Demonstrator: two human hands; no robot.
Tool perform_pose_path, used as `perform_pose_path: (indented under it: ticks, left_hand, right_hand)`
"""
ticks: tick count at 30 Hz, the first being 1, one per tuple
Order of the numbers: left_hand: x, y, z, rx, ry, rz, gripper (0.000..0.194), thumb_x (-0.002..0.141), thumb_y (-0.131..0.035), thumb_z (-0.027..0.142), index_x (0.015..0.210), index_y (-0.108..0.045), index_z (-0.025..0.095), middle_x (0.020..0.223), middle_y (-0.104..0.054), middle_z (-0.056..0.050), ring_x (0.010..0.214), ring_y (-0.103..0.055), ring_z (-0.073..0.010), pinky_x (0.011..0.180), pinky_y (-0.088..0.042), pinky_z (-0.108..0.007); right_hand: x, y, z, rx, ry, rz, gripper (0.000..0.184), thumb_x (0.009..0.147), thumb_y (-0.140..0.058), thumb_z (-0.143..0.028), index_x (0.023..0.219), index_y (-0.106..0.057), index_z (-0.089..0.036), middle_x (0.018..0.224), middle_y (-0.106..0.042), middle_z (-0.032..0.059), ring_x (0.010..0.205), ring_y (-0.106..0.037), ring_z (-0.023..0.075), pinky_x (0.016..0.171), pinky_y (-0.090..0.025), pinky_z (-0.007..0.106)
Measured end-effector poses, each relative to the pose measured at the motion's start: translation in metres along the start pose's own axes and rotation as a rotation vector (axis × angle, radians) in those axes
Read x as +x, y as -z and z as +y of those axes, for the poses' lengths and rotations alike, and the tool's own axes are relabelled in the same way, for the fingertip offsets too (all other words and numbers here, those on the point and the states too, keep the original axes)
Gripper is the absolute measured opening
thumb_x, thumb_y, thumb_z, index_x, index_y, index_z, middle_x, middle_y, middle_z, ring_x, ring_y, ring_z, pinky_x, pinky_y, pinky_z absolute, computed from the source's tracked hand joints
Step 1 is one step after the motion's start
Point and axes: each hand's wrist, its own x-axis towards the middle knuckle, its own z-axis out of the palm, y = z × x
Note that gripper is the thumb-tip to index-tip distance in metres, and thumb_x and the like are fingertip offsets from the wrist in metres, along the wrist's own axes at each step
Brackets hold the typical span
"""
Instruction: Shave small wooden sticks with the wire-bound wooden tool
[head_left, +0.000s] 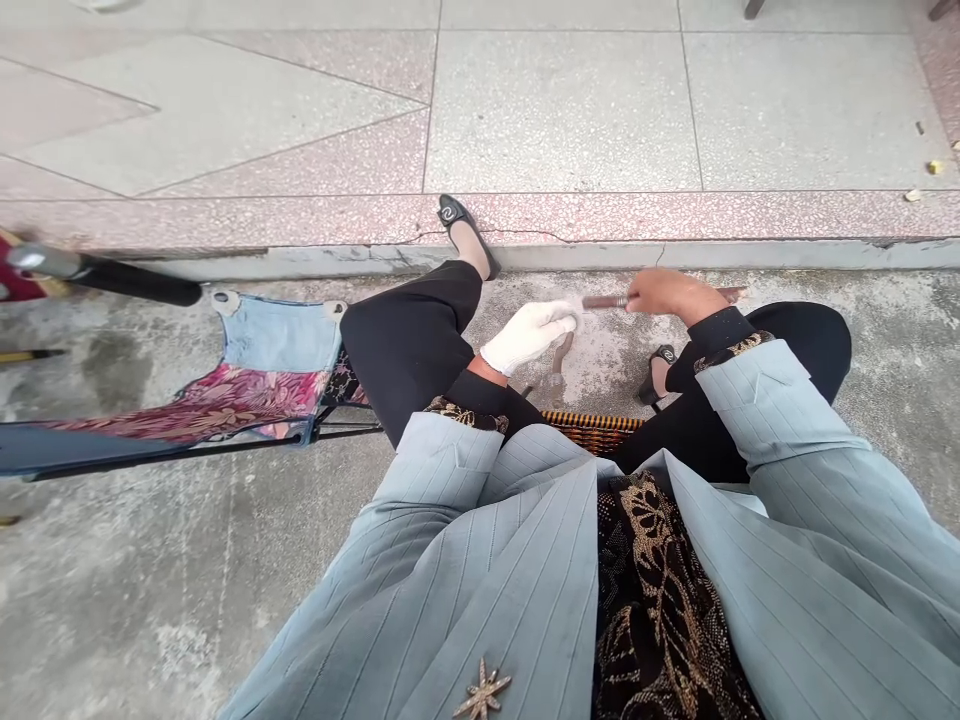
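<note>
My left hand point(529, 335) wears a white knitted glove, and its fingers are closed together. Just below them a thin, brownish curved piece point(561, 355) shows; whether the hand grips it is unclear. My bare right hand point(666, 292) is wrapped round a brown rod point(606, 302) with light metal rings near the fingers. The rod lies roughly level, one end pointing at the gloved fingertips with a small gap between, the other end point(731, 294) sticking out past the wrist. A pale blur covers the ground between the hands.
Between my legs sits a woven orange-and-black wicker seat or basket point(592, 430). A folding chair with patterned fabric point(247, 395) stands at left, by a black handle point(142, 280). A low step edge point(337, 255) runs ahead, my one shoe point(469, 235) against it. Yellow bits point(934, 167) lie far right.
</note>
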Motion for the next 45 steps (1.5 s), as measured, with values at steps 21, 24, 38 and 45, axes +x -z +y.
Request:
perform_pose_path:
  ticks: [21, 24, 38, 45]
  left_hand:
    - [0.012, -0.026, -0.018, -0.162, 0.082, -0.127, 0.038, 0.093, -0.06, 0.053, 0.088, -0.069, 0.016, 0.069, -0.06, 0.001, 0.063, -0.05, -0.0115, 0.062, -0.041, -0.023]
    - [0.011, -0.02, -0.017, -0.122, 0.044, -0.119, 0.042, 0.089, -0.062, 0.057, 0.085, -0.07, 0.016, 0.08, -0.068, -0.002, 0.077, -0.059, -0.016, 0.076, -0.049, -0.028]
    - [0.008, -0.02, -0.004, -0.315, 0.093, -0.291, 0.045, 0.087, -0.068, 0.061, 0.089, -0.068, 0.016, 0.068, -0.054, 0.002, 0.059, -0.044, -0.0105, 0.057, -0.034, -0.024]
    - [0.002, 0.003, -0.005, -0.325, 0.068, 0.026, 0.037, 0.087, -0.066, 0.053, 0.084, -0.065, 0.016, 0.079, -0.064, -0.003, 0.065, -0.05, -0.012, 0.065, -0.043, -0.027]
  right_hand:
    - [-0.005, 0.002, -0.008, 0.168, 0.015, 0.147, 0.018, 0.1, -0.067, -0.026, 0.095, -0.077, -0.013, 0.084, -0.07, 0.0078, 0.071, -0.057, 0.0163, 0.067, -0.038, 0.031]
    - [-0.008, 0.0, -0.012, 0.074, 0.147, -0.323, 0.016, 0.097, -0.07, -0.026, 0.089, -0.078, -0.014, 0.077, -0.069, 0.006, 0.066, -0.057, 0.0158, 0.065, -0.04, 0.03]
    - [-0.004, 0.007, 0.011, 0.764, 0.091, 0.397, 0.023, 0.099, -0.068, -0.036, 0.096, -0.073, -0.014, 0.08, -0.066, 0.0045, 0.064, -0.052, 0.0138, 0.06, -0.039, 0.028]
    - [-0.008, 0.004, -0.007, 0.183, 0.146, -0.268, 0.017, 0.097, -0.074, -0.03, 0.093, -0.08, -0.015, 0.074, -0.069, 0.004, 0.065, -0.055, 0.0146, 0.066, -0.039, 0.03]
